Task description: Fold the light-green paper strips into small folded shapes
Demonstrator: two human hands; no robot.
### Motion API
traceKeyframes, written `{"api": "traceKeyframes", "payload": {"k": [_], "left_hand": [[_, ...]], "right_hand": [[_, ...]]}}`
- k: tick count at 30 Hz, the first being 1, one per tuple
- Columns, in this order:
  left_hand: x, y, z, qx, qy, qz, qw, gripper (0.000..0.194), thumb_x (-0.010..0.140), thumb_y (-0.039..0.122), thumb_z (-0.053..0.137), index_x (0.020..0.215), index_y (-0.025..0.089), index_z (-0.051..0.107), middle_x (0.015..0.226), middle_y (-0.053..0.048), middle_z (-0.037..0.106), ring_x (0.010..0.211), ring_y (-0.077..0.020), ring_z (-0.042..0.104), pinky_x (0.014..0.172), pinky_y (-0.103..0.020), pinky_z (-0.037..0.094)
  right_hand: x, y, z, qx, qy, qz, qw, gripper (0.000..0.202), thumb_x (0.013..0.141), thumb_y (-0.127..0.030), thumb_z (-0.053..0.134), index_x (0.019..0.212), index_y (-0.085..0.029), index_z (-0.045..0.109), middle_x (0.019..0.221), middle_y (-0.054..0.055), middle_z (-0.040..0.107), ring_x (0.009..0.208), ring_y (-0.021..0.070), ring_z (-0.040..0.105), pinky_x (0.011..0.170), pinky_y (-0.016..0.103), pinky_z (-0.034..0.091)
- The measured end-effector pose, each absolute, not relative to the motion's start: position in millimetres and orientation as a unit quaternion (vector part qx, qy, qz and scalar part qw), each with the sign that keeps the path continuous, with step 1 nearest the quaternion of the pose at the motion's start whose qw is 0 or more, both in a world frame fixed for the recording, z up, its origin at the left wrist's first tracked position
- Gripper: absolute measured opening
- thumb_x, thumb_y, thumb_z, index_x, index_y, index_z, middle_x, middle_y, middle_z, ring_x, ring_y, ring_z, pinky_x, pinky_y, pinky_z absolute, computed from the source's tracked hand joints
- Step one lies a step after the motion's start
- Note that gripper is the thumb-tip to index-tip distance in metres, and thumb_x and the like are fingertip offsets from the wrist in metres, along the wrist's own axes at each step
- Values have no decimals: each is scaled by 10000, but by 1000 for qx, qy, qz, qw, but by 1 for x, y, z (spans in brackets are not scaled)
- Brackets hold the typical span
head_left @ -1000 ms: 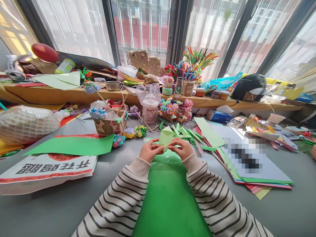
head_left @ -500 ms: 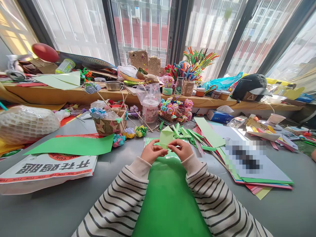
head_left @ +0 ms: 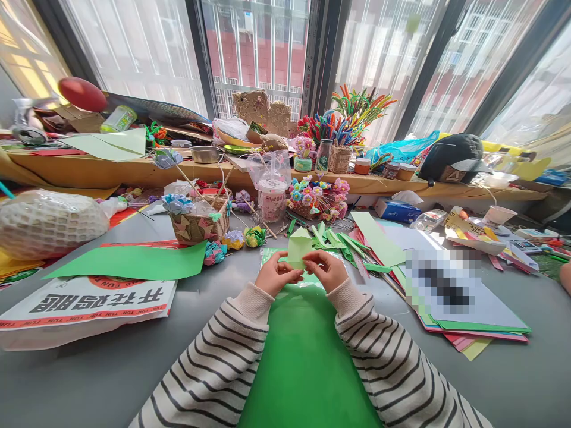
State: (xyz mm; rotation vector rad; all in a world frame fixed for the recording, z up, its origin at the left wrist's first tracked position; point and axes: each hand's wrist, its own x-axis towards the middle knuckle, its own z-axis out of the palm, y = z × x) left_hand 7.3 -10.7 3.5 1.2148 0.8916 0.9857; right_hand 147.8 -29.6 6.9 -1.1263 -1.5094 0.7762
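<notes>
A small light green piece of folded paper [head_left: 299, 246] stands up between my two hands, its top folded to a point. My left hand [head_left: 277, 274] pinches its lower left corner between thumb and fingers. At the lower right edge, my right hand [head_left: 326, 269] closes its thumb and fingertips on the same paper. Both hands are just above the far end of a glossy green sheet [head_left: 312, 356] that runs toward me. Behind the paper and to its right lie several cut green paper strips [head_left: 332, 239].
On the left, a green paper sheet [head_left: 134, 261] rests over a printed bag [head_left: 89, 306]. A stack of coloured paper [head_left: 482, 312] lies right. Behind are a decorated basket [head_left: 196, 224], a lidded plastic cup [head_left: 272, 199], bead-like flowers [head_left: 317, 196] and a tissue box [head_left: 397, 209].
The fingers of my right hand have shifted slightly along the paper's lower edge. Both hands keep their hold, and the surrounding things stay where they were.
</notes>
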Motion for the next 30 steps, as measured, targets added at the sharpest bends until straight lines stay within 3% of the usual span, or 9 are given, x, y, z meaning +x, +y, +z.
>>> {"api": "traceKeyframes", "payload": {"k": [4,11,18,24,30], "left_hand": [[6,-12,8,514,384,434,632,506,487,226,694,886,134,398,525,26,569,549,-167,605,562,-281,471],[6,-11,7,519,373,433,636,518,492,235,691,900,141,388,557,10,587,557,-167,604,578,-290,465],[8,-12,8,526,341,430,650,493,496,227,688,881,155,388,627,1,609,544,-137,591,579,-284,459],[10,-11,7,520,342,441,646,498,486,239,690,877,153,393,588,13,600,542,-138,587,568,-275,445],[8,-10,5,514,360,453,633,510,471,233,700,867,149,390,604,-15,618,585,-160,591,559,-280,437]], "right_hand": [[148,-28,6,-458,-578,363,570,337,612,-282,585,917,-189,476,703,9,538,610,126,542,516,256,491],[145,-28,4,-475,-569,421,522,211,584,-346,584,604,-139,556,560,6,525,504,117,513,483,258,474],[145,-33,9,-511,-594,343,518,190,616,-341,562,571,-156,556,520,-8,515,475,111,491,471,238,434],[144,-32,7,-481,-586,381,530,221,617,-376,552,589,-157,548,550,-1,515,509,118,495,474,241,448],[147,-29,6,-506,-619,344,492,211,610,-375,564,627,-167,595,616,20,558,573,136,520,503,246,450]]}}
